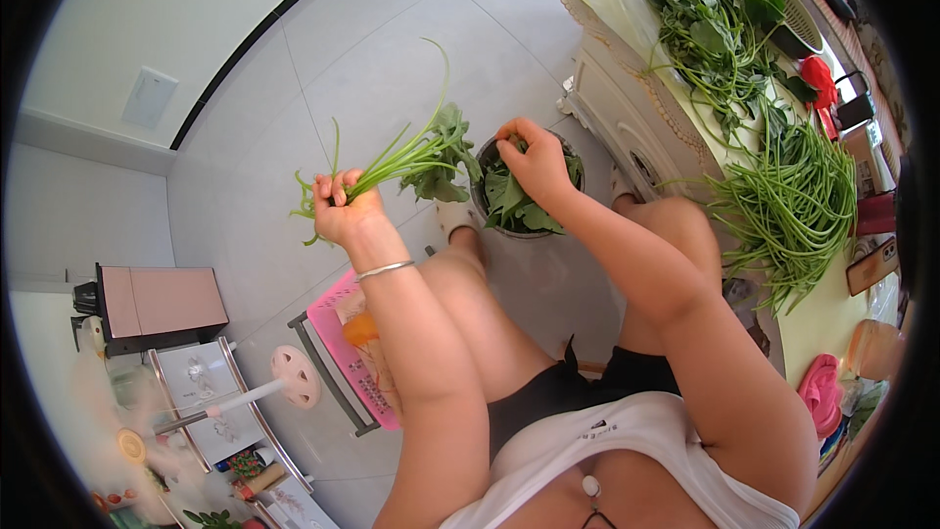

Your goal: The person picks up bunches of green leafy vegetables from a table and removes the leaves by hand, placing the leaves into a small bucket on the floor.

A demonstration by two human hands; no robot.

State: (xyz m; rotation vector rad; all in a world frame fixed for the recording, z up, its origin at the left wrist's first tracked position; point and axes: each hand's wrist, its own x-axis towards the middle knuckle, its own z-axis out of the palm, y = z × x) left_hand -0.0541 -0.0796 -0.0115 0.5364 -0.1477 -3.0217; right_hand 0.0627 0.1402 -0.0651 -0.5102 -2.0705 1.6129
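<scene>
Within the closed left hand [345, 208]: one green bunch [406, 159], long slender pale-green stems gathered together, smooth and loosely aligned, a few straying upward in thin curves; short ends protrude from the far side of the fist. Fingers are folded fully round the stems, no gap showing at the palm. At the bunch's other end, to the right of the grip: broad, lobed leaves [446, 152], darker green and slightly drooping, hanging just beside the bucket. Right of the left hand, over the bucket: the right hand [534, 162], fingers bent and tips drawn in toward the thumb; whether anything is pinched there cannot be told. Beneath the right hand: one round bucket [581, 179], dark inside, holding loose green leaves [511, 204]. Farther right of both grips: a pale-yellow table [811, 333] bearing a heap of bare green stems [788, 201] and, beyond it, a tangle of leafy greens [700, 24]. Below the left hand: one pink basket [331, 312].
</scene>
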